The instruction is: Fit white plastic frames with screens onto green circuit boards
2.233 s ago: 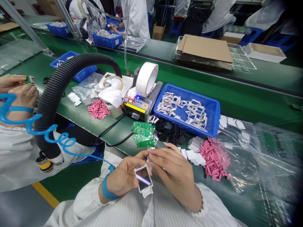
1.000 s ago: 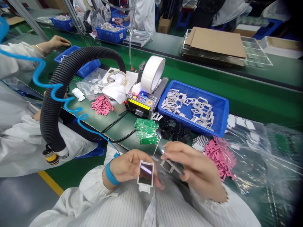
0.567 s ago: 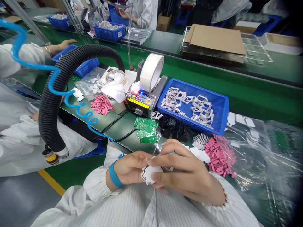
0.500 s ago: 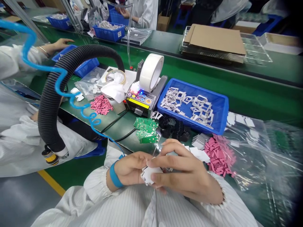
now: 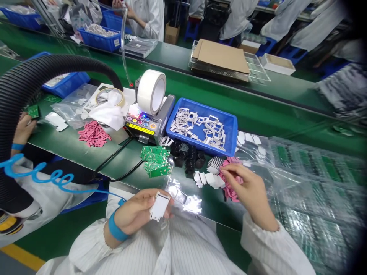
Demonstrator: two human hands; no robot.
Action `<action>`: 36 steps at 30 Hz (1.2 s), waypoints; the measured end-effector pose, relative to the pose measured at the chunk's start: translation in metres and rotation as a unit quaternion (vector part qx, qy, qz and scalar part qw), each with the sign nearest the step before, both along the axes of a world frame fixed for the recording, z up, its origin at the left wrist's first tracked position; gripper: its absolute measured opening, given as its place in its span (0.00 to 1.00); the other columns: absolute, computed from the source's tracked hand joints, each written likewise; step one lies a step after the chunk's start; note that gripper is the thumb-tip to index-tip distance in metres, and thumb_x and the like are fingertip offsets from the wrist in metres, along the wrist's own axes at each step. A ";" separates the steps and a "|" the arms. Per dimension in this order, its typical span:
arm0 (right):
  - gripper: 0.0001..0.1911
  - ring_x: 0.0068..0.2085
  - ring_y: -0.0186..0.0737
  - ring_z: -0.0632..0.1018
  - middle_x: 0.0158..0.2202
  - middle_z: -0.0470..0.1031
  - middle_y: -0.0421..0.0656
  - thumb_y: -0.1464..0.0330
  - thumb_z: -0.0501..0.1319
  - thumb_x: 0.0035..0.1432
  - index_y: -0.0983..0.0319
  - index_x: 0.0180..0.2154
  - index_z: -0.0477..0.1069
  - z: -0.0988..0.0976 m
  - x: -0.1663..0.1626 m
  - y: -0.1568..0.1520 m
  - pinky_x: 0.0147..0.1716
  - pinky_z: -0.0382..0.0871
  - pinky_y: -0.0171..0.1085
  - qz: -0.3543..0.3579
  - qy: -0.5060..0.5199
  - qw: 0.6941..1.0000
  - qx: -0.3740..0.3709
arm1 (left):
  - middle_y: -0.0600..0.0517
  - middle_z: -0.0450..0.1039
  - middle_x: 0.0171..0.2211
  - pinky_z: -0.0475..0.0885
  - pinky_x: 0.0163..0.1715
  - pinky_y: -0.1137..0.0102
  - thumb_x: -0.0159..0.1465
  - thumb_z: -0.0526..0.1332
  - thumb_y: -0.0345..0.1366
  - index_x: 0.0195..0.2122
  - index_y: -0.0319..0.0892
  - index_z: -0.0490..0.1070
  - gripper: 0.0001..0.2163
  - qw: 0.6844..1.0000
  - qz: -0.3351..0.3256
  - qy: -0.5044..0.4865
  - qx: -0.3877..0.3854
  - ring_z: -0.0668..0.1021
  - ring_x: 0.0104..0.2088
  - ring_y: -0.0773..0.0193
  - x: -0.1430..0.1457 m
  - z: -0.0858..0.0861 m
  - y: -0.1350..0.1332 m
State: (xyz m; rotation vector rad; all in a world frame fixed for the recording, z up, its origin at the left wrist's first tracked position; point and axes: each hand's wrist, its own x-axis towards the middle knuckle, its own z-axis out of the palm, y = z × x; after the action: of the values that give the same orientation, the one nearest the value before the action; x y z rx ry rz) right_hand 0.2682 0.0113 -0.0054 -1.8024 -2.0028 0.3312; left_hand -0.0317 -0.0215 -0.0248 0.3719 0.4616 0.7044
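The left hand (image 5: 137,215) holds a white rectangular frame (image 5: 159,206) against its fingers, the frame's long axis tilted from lower left to upper right, away from the body. The right hand (image 5: 243,187), well apart, rests its fingertips (image 5: 226,172) on a heap of pink pads (image 5: 229,194), though whether it grips any is hard to tell. Between and beyond the hands lie white pads (image 5: 208,179), green circuit boards (image 5: 155,161) and a blue tray (image 5: 200,146) of metal frames (image 5: 200,128).
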 end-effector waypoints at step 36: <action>0.06 0.32 0.37 0.69 0.26 0.74 0.37 0.74 0.59 0.58 0.59 0.29 0.68 0.052 -0.139 -0.001 0.47 0.56 0.47 0.256 0.108 0.934 0.223 | 0.50 0.76 0.32 0.66 0.37 0.69 0.54 0.67 0.41 0.42 0.41 0.77 0.16 0.990 0.105 0.077 0.054 0.74 0.33 0.66 0.004 0.022 0.002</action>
State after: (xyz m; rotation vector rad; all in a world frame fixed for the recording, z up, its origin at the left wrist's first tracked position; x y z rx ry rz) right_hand 0.1290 0.0104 0.0467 -0.9189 -2.1435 0.1905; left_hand -0.0277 -0.0198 -0.0027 0.4861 0.6178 0.9120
